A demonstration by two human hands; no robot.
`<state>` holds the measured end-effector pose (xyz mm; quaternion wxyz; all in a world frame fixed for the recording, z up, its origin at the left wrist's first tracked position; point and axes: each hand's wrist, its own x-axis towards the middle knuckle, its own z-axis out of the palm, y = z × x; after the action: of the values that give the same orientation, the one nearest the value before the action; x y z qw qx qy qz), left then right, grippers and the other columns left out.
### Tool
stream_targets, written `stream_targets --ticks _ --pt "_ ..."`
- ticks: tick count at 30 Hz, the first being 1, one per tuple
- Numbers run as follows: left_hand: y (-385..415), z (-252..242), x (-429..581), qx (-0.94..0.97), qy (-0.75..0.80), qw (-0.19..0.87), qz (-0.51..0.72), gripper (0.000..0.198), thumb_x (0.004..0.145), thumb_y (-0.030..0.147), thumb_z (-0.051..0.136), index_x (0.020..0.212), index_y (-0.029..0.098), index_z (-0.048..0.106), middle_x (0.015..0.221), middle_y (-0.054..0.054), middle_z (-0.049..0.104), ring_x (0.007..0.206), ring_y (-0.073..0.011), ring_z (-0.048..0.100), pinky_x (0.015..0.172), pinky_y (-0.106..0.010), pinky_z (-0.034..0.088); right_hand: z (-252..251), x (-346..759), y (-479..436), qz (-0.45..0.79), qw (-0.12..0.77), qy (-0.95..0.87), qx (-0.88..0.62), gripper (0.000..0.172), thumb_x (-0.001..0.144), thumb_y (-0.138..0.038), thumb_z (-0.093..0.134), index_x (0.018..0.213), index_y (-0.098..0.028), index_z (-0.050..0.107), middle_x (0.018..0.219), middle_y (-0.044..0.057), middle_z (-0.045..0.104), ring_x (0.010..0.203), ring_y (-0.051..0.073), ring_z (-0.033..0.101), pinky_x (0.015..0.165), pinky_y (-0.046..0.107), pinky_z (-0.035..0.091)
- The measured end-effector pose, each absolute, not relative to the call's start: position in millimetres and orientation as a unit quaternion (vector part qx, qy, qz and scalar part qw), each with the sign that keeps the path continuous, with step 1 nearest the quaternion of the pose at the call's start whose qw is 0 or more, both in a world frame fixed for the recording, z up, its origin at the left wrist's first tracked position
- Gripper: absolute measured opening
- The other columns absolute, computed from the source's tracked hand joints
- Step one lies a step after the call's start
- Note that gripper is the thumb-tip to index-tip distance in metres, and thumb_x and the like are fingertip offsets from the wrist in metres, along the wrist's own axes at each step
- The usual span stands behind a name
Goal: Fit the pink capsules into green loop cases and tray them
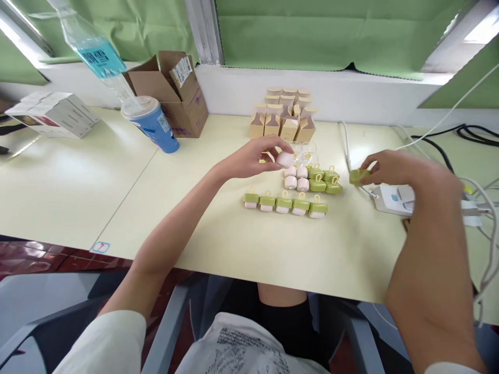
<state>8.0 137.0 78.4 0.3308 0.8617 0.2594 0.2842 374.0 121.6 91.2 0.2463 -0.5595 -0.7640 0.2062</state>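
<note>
My left hand [265, 156] pinches a small pale pink rounded case [285, 159] above the table. In my right hand [384, 169] is a green cap [357, 176] held by thumb and fingers, off to the right. Between and below the hands sit several loose pale pink cases [296, 178] in a block, beside several green caps with loops [325, 179]. Nearer to me runs a row of cases wearing green caps [284, 203], each with a loop on top. Clear plastic pieces [307, 154] with yellow spots lie just behind, partly hidden by my left hand.
Small open kraft boxes [287, 117] stand in rows by the wall. To the left are a brown carton [187, 101], a blue cup [156, 127] with a bottle [97, 54] above it, and white boxes [54, 114]. A power strip [393, 200] and cables [475, 134] occupy the right side.
</note>
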Motion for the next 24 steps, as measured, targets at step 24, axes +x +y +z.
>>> stream_targets --ticks 24 --pt "89 115 31 0.812 0.126 0.051 0.568 0.036 0.096 0.056 0.083 0.124 0.034 0.08 0.11 -0.003 0.078 0.093 -0.0192 0.078 0.076 -0.035 0.071 131 294 74 0.451 0.469 -0.734 -0.197 0.048 0.085 -0.044 0.097 0.129 -0.034 0.078 0.141 0.007 0.079 0.13 0.034 0.077 0.101 0.053 0.071"
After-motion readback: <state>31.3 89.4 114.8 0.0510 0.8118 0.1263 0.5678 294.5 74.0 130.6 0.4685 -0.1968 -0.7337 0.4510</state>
